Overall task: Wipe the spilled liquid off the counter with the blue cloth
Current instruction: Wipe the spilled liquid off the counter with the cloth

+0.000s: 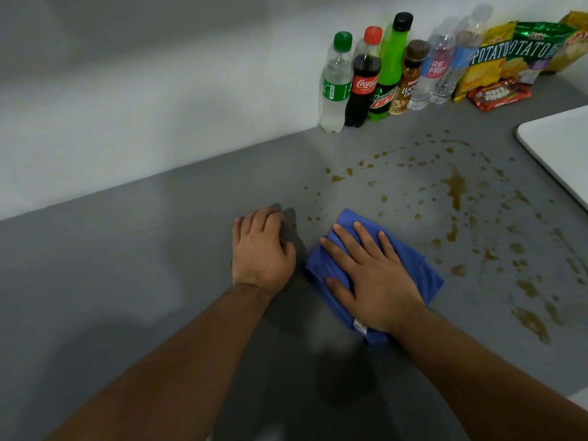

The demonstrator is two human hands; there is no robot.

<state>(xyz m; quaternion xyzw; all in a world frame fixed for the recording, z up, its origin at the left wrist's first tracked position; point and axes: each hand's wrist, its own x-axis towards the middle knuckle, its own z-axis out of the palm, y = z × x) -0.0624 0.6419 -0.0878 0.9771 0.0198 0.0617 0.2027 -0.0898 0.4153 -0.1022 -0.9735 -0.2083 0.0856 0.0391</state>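
A folded blue cloth (321, 265) lies on the grey counter (159, 249) near its middle. My right hand (372, 275) presses flat on top of it, fingers straight and spread. My left hand (261, 249) rests on the bare counter just left of the cloth, fingers loosely curled and holding nothing. Brown spilled liquid (455, 186) is spattered in drops and streaks over the counter, right of and beyond the cloth, reaching toward the near right edge.
Several drink bottles (362, 87) stand against the white wall at the back. Snack bags (496, 58) lie to their right. A white tray or board (560, 148) sits at the right edge.
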